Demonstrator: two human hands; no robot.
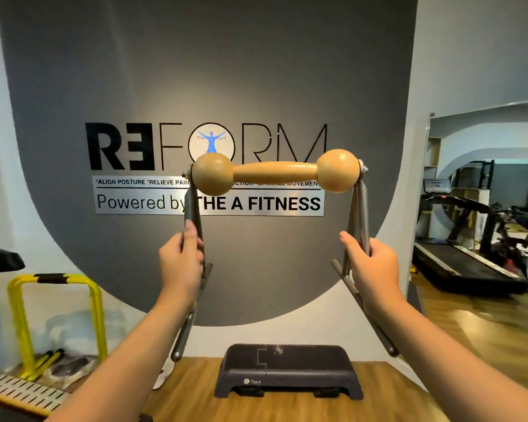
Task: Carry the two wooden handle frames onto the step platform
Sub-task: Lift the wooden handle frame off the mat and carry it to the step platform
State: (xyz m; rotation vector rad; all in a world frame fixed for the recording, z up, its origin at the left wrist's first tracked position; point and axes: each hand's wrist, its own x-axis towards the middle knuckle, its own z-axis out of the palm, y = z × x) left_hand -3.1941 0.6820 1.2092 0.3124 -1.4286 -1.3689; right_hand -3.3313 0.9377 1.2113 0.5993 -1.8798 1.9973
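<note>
I hold the wooden handle frames [275, 172] up at chest height in front of me. A wooden bar with two round knobs spans the top, on grey metal legs. Doubled legs show on the right side, so two frames seem stacked together. My left hand [182, 266] grips the left legs. My right hand [371, 264] grips the right legs. The dark grey step platform [287, 368] sits on the wooden floor below, against the wall, with nothing on it.
A yellow metal hurdle [55, 315] stands at the left by the wall. A treadmill [464, 263] and other gym machines fill the room at the right. A wall with a logo sign [209, 169] is straight ahead. A white slatted panel [16, 389] lies at lower left.
</note>
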